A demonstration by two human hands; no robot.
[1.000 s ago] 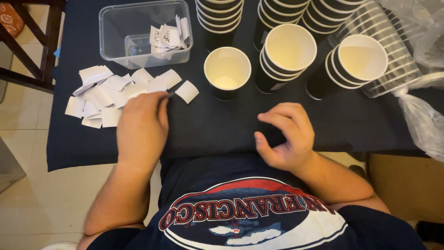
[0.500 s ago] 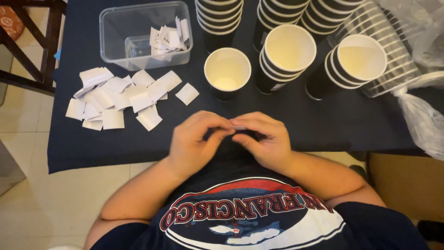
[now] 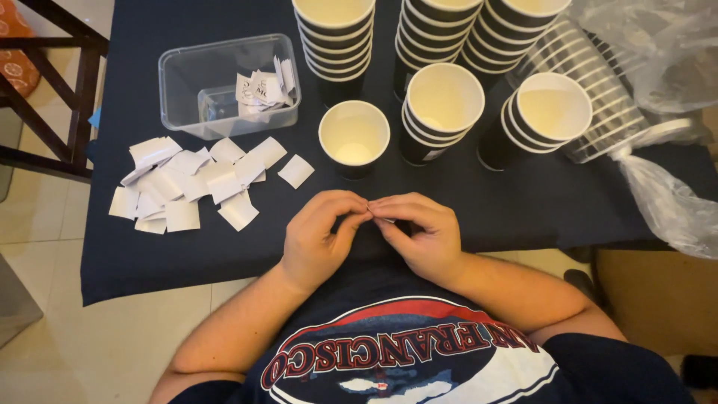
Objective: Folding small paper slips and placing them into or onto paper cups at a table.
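Observation:
My left hand point(image 3: 321, 238) and my right hand point(image 3: 420, 238) meet fingertip to fingertip over the near edge of the dark blue table point(image 3: 187, 258). They pinch a small white paper slip point(image 3: 384, 219) that the fingers almost wholly hide. Just beyond the hands stands a single black paper cup point(image 3: 354, 138), cream inside and empty. A loose pile of white paper slips point(image 3: 187, 183) lies to the left of my left hand.
A clear plastic tub point(image 3: 179, 82) at the back left holds folded slips point(image 3: 262, 90). Stacks of black cups point(image 3: 441, 105) point(image 3: 542, 116) fill the back. A clear sleeve of cups point(image 3: 606, 82) lies right, beside a plastic bag point(image 3: 666, 202). A wooden chair point(image 3: 67, 97) stands left.
My left hand left the paper pile and came to the middle. The right hand moved in to meet it, and both now pinch together. One slip was pushed out of the pile's near edge.

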